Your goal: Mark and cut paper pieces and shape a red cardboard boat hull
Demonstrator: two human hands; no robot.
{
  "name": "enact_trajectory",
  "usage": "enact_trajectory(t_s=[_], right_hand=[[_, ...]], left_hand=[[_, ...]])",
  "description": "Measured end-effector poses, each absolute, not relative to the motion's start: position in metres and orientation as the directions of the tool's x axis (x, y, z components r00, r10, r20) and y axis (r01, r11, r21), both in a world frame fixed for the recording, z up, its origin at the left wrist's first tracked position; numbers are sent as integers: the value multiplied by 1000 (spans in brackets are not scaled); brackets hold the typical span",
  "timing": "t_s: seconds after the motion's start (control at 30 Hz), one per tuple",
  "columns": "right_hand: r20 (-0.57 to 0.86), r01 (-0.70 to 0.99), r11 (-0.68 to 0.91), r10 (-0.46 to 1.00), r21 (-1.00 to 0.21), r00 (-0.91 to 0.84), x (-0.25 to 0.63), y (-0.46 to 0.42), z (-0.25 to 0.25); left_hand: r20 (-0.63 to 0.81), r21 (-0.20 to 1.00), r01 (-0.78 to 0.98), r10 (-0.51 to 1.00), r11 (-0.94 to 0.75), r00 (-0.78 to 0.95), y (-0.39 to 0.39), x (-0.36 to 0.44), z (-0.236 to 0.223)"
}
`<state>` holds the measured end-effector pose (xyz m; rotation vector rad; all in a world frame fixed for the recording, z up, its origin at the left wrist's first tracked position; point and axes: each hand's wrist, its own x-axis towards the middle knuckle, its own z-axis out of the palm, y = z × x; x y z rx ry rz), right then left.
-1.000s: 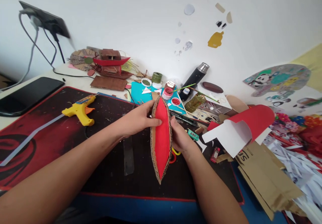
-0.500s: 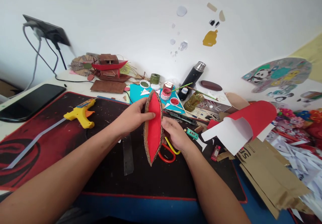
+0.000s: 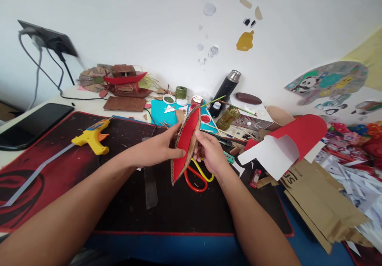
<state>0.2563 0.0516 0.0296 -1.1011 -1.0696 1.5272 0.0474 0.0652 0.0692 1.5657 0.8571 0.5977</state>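
A small cardboard boat hull (image 3: 188, 135), red inside with bare corrugated edges, is held tilted above the black mat. My left hand (image 3: 162, 147) grips its left side, the thumb lying over the red inside. On the right side my right hand (image 3: 209, 148) pinches the edge between thumb and fingers. Scissors (image 3: 198, 180) with red and yellow handles lie beneath the hull and my right hand, their blades hidden. To the left of them rests a clear ruler (image 3: 151, 190).
A yellow glue gun (image 3: 94, 136) lies at left near a black phone (image 3: 36, 122). Behind are finished model boats (image 3: 127, 77), paint pots (image 3: 180, 92) and a black thermos (image 3: 227, 87). Rolled red paper (image 3: 307, 134) and brown cardboard (image 3: 322, 206) are at right.
The hull has turned from nearly upright to leaning, its top now to the right and its bottom tip to the left. Both hands stay on it, and the view has shifted slightly.
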Motion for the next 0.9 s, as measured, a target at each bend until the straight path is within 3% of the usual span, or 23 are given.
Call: enact_trajectory(t_s=[0.2, 0.9], right_hand=[[-95, -181, -124, 982, -976, -165, 255, 52, 29], [-100, -143, -133, 971, -981, -216, 253, 50, 32]], left_hand=[[-70, 974, 218, 828, -64, 556, 66, 51, 65], [-143, 969, 245, 855, 20, 498, 67, 54, 61]])
